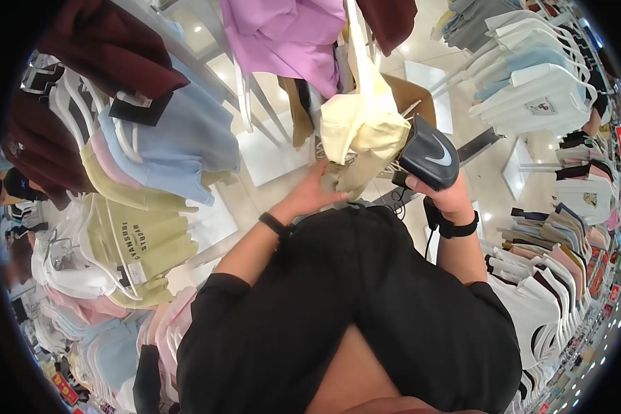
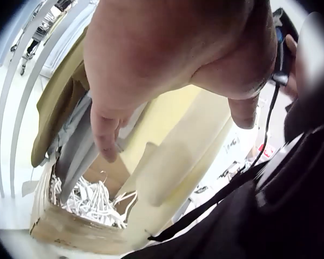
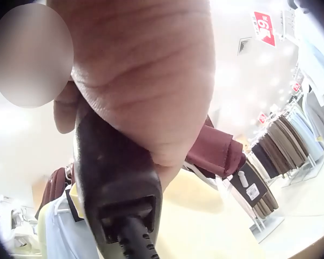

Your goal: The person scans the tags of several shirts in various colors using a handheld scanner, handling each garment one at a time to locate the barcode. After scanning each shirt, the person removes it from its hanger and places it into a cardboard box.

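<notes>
A pale yellow garment (image 1: 359,127) hangs in front of me, its lower part bunched in the head view. My right hand (image 1: 452,198) grips the handle of a black handheld garment steamer (image 1: 431,157), whose head is right at the garment's right side. Its ribbed cord leaves the handle's end in the right wrist view. My left hand (image 1: 312,191) is at the garment's lower left, thumb and fingers spread apart. In the left wrist view, its fingers (image 2: 103,127) point down beside the yellow cloth (image 2: 173,140).
Below the garment stands a cardboard box (image 2: 78,232) with many white hangers (image 2: 94,202) in it. A purple garment (image 1: 283,41) hangs just beyond. Racks with blue shirts (image 1: 172,131) and an olive shirt (image 1: 131,234) flank my left; white shirts (image 1: 541,100) hang at the right.
</notes>
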`<state>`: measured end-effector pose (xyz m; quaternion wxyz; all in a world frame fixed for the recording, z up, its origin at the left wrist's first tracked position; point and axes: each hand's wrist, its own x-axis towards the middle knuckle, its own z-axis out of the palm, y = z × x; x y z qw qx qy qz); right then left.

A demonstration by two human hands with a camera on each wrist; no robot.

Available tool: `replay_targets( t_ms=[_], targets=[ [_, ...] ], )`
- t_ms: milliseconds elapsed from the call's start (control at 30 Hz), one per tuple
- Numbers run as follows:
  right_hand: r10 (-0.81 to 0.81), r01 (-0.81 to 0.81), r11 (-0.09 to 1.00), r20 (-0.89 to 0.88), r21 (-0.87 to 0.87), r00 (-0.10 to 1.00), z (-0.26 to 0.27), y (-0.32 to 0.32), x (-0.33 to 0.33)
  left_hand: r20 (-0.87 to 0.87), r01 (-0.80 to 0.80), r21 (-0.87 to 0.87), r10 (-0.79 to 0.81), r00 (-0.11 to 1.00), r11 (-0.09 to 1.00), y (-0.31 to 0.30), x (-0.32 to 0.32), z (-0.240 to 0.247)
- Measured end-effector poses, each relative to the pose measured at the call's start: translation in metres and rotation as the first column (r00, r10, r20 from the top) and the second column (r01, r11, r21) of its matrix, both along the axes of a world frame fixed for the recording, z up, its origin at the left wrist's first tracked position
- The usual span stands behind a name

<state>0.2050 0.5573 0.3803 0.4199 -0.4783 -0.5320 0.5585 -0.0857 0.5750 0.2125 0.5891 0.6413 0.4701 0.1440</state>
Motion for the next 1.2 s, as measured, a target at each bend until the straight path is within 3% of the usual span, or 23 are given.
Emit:
replay_targets(
  t_ms=[100, 233, 333, 367, 500, 600, 700, 800, 900, 1000, 1033, 1133, 1200],
  targets=[
    [0.019, -0.02, 1.0, 0.03, 0.022, 0.999, 0.011, -0.008, -0.018, 0.053, 0.002, 0.278, -0.018, 0.998, 0.96, -0.008, 0.015, -0.028],
    [-0.003, 0.002, 1.0, 0.089, 0.009, 0.996, 0.015, -0.018, -0.029, -0.321, 0.244, 0.435, -0.104, 0.941, 0.867, -0.005, 0.03, -0.057],
    [-0.031, 0.028, 0.999, 0.214, 0.02, 0.976, 0.025, -0.023, -0.032, 0.016, 0.129, -0.001, -0.129, 0.992, 0.992, -0.001, 0.031, -0.098],
    [-0.054, 0.049, 0.998, 0.169, 0.032, 0.984, 0.024, -0.023, -0.032, 0.064, -0.005, 0.087, 0.0, 0.998, 0.996, -0.012, 0.034, -0.112],
    [-0.087, 0.087, 0.996, 0.129, 0.011, 0.988, 0.021, -0.029, -0.028, 0.224, -0.127, -0.159, 0.161, 0.961, 0.979, -0.033, 0.028, -0.085],
    [-0.076, 0.075, 0.997, 0.115, 0.009, 0.991, 0.013, -0.033, -0.02, 0.315, 0.089, -0.441, 0.061, 0.947, 0.893, -0.035, 0.021, -0.088],
    [-0.02, 0.019, 1.0, 0.072, 0.021, 0.997, 0.009, -0.033, -0.009, 0.102, 0.187, -0.2, -0.169, 0.98, 0.962, -0.038, 0.023, -0.079],
    [0.042, -0.043, 0.997, 0.029, 0.06, 0.999, 0.007, -0.029, 0.006, 0.057, 0.051, 0.228, -0.065, 0.996, 0.972, -0.051, 0.034, -0.074],
    [0.104, -0.11, 0.991, 0.083, 0.071, 0.991, 0.002, -0.022, 0.03, 0.046, -0.1, 0.037, 0.098, 0.994, 0.994, -0.058, 0.036, -0.067],
    [0.156, -0.163, 0.985, 0.11, 0.058, 0.982, -0.017, -0.013, 0.056, -0.025, -0.196, -0.066, 0.195, 0.98, 0.978, -0.068, 0.036, -0.048],
    [0.168, -0.178, 0.981, 0.129, 0.071, 0.977, -0.025, -0.011, 0.063, -0.075, -0.185, -0.028, 0.182, 0.98, 0.982, -0.072, 0.036, -0.047],
    [0.2, -0.206, 0.978, 0.19, 0.014, 0.961, -0.054, -0.006, 0.082, -0.177, -0.36, -0.305, 0.319, 0.931, 0.882, -0.076, 0.051, -0.03],
    [0.181, -0.187, 0.982, 0.229, 0.003, 0.956, -0.066, -0.009, 0.09, 0.106, -0.43, -0.497, 0.545, 0.832, 0.754, -0.082, 0.063, -0.038]
  ],
)
